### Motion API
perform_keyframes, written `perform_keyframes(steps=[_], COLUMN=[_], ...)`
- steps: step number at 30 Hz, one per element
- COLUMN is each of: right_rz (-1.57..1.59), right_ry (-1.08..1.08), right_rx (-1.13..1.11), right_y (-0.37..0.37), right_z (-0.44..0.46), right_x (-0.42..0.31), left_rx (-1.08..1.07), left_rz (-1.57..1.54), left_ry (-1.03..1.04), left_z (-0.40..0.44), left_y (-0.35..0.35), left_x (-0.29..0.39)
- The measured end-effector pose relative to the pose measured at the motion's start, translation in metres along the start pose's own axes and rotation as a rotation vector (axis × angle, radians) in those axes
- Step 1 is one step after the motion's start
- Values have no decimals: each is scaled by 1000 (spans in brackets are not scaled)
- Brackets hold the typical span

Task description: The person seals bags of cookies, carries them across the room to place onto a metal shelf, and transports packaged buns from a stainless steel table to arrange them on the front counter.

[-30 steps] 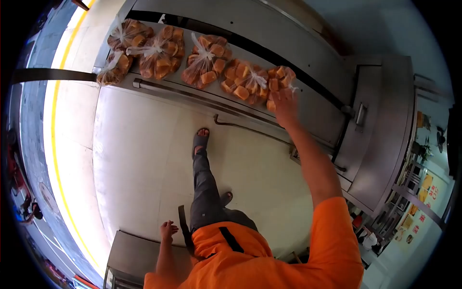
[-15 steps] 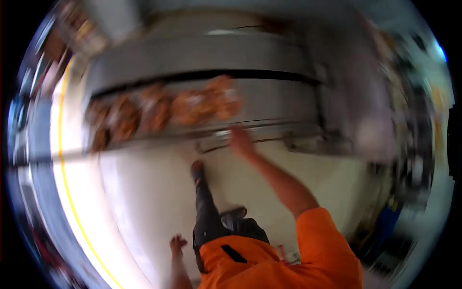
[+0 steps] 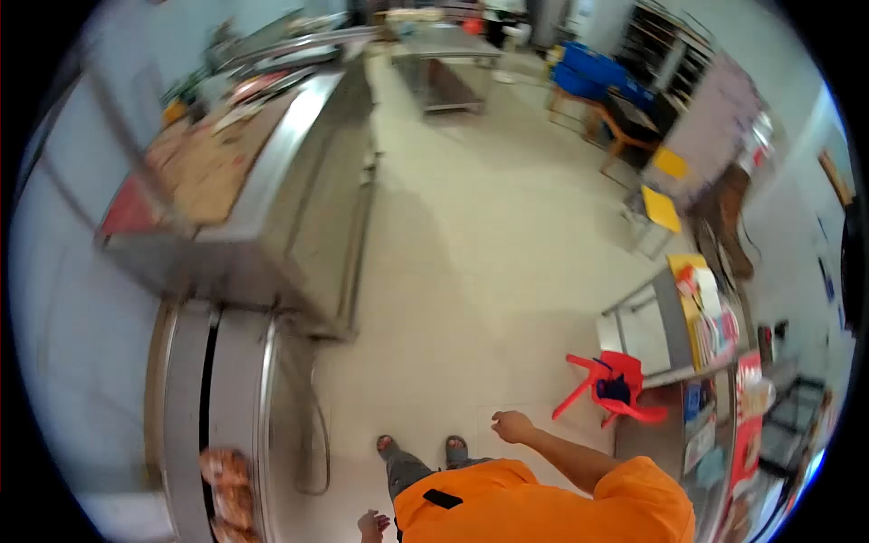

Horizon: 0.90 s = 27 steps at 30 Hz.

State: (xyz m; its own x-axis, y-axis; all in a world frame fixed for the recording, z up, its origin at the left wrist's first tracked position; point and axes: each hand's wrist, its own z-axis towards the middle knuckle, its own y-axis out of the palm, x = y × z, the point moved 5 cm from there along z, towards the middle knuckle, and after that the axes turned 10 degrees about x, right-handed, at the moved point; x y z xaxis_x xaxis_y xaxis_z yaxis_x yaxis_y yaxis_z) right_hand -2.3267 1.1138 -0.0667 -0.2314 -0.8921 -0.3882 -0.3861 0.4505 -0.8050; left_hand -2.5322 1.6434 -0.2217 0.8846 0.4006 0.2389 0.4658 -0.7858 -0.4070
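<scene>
My left hand (image 3: 372,523) hangs low beside the orange shirt, at the bottom of the view, its fingers apart with nothing in them. To the right, my right hand (image 3: 512,426) is over the pale floor, fingers loosely curled together and no object showing. Neither hand touches anything. At the lower left, several clear plastic bags of orange-brown chunks (image 3: 224,468) lie in a row on a grey metal surface (image 3: 239,389), well away from both hands. The lowest bags are cut off by the view's edge.
A steel counter (image 3: 312,136) with a brown board (image 3: 213,167) stands at the left. A metal table (image 3: 448,41) is farther back. Right of me are a red plastic chair (image 3: 625,376), a desk with papers (image 3: 670,321) and a yellow stool (image 3: 661,210).
My right hand has let go of the end bag and come back near my body. The view has swung right into the room, leaving the bags at the lower left. My left hand stays low.
</scene>
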Motion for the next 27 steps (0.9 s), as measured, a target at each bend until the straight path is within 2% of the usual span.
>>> perform_keyframes(steps=[3,5,7,9,10,11,12,13,14,15,16,18,20,22,23,24,25,26,27], right_rz=[115,180,216,227,210,167,138,95,51,105,160,-210,-21,51,148,235,247,251,304], right_ry=[177,186,206,254,263,244,230,226,223,373,522,72,533,699,660,617,483,349,395], right_rx=[58,36,6,106,118,171,221,241,262,220,164,1,-216,-295,-344,-397,-373,-342,-367], right_y=[-33,-56,-78,-106,-122,-130,-125,-93,-64,-73,-82,-94,-110,-117,-132,-144,-129,-108,-126], right_z=[13,45,74,114,134,153,169,183,197,199,190,190,196,219,232,248,265,289,309], right_x=[71,102,125,159,181,199,212,252,291,303,311,317,327,330,323,328,337,361,376], left_rx=[-206,-136,-245,-311,-334,-246,-143,-147,-146,-140,-254,-451,-464,-549,-547,-632,-722,-728,-735], left_rz=[63,361,262,467,463,624,796,821,707,598,645,604,765,795,820,818,804,805,800], left_ry=[356,669,362,440,438,452,472,497,481,453,464,526,679,768,779,873,965,967,961], left_z=[-25,-22,-38,-52,-58,-57,-60,-71,-84,-96,-117,-169,-230,-301,-320,-342,-362,-373,-372], left_y=[80,152,213,285,327,368,403,447,495,533,575,677,774,870,916,961,1005,1045,1078], left_x=[110,179,229,285,310,339,372,404,430,448,470,519,564,609,633,650,663,680,696])
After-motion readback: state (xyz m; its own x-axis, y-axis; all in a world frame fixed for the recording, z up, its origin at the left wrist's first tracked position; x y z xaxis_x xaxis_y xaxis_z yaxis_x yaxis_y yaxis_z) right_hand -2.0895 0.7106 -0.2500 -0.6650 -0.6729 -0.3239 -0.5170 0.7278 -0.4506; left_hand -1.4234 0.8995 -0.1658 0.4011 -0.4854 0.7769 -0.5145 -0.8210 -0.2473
